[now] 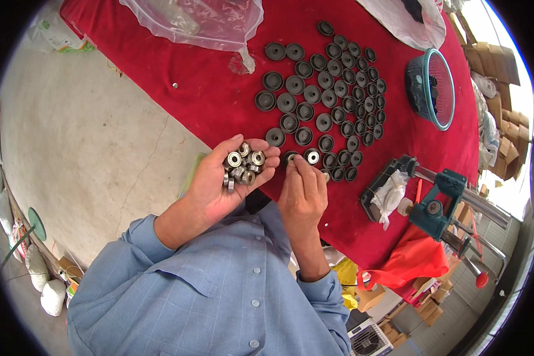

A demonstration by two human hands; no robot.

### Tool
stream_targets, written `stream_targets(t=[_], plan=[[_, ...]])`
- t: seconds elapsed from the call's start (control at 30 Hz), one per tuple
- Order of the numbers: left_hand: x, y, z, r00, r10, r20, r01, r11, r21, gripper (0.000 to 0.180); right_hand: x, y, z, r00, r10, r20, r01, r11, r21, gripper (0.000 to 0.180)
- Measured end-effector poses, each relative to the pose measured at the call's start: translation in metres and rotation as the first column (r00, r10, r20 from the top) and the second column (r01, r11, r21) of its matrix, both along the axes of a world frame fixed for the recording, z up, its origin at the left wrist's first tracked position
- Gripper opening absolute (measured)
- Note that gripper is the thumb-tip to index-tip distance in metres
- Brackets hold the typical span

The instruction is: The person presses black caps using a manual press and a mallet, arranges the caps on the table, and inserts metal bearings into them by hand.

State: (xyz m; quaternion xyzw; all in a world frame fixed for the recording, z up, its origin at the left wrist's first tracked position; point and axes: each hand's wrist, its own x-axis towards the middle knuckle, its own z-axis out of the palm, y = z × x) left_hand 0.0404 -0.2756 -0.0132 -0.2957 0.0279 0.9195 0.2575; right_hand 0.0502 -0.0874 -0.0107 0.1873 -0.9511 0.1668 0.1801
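My left hand (206,187) is cupped palm up, holding a pile of small shiny ball bearings (241,172). To its right, my right hand (303,196) reaches down to the red cloth, thumb and fingers pinched on a ball bearing (292,156) at a round black plastic wheel (285,159). The fingertips partly cover that wheel, so I cannot tell how far in the bearing sits. Just right of the fingertips, another bearing (312,156) lies in a black wheel. Part of one more bearing (326,174) shows beside the right hand.
Many black wheels (324,123) are spread over the red-covered table (213,89). A clear plastic bag (202,24) lies at the far edge. On the right are a teal-rimmed basket (440,126) and a green hand press (436,204). Cartons (498,62) are stacked beyond.
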Motion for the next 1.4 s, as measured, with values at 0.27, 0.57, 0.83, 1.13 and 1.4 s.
stream_targets(t=[0.27, 0.57, 0.83, 1.13, 1.4], plan=[[-0.001, 0.002, 0.007, 1.0, -0.001, 0.001, 0.001, 0.998, -0.071, 0.043, 0.006, -0.002, 0.014, 0.997, -0.044, 0.059, 0.042, 0.998, 0.041, 0.023], [-0.001, 0.0, -0.002, 0.994, 0.013, -0.107, 0.0, 0.993, 0.122, 0.043, -0.013, -0.028, 0.042, 0.967, 0.165, 0.194, -0.083, 0.925, -0.37, 0.039], [0.001, -0.001, 0.003, 0.999, -0.033, -0.027, 0.033, 0.999, -0.004, 0.044, -0.02, -0.023, 0.036, 0.937, 0.224, 0.269, -0.126, 0.933, -0.337, 0.031], [-0.004, -0.019, 0.015, 0.997, 0.071, -0.006, -0.071, 0.992, -0.104, 0.046, -0.039, -0.023, 0.007, 0.985, 0.051, 0.163, 0.007, 0.94, -0.342, 0.024], [-0.007, -0.023, 0.009, 0.993, 0.114, 0.008, -0.113, 0.992, -0.054, 0.044, -0.033, -0.031, -0.006, 0.995, 0.075, 0.071, -0.06, 0.978, -0.201, 0.024]])
